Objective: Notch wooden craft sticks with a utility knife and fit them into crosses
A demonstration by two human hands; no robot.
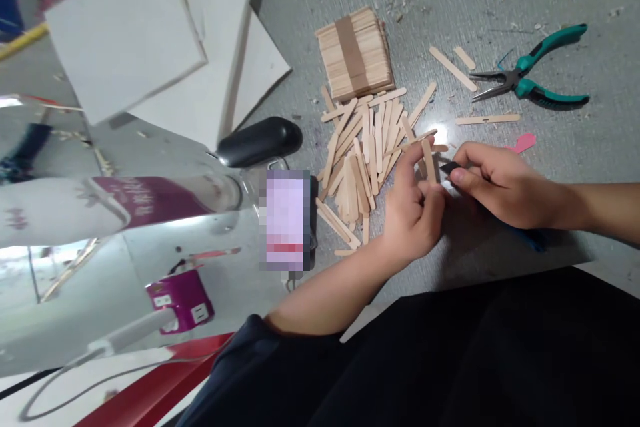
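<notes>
My left hand (pixel 411 213) is closed on a wooden craft stick (pixel 429 160), which stands up between the fingers and thumb. Facing it from the right, my right hand (pixel 510 183) pinches a small flat black piece (pixel 449 167) whose kind I cannot make out. The tip of that piece points toward the stick; contact between them cannot be told. A loose heap of craft sticks (pixel 370 140) lies just left of my left hand. Behind the heap sits a stack of craft sticks (pixel 370 53) bound with a brown paper band.
Open needle-nose pliers (pixel 515 80) with green handles lie at the far right, near several single sticks. To the left are white boards (pixel 150 33), a black case (pixel 263 141), a phone (pixel 287 220), a tilted-looking bottle (pixel 150 203) and a purple power adapter (pixel 183 303).
</notes>
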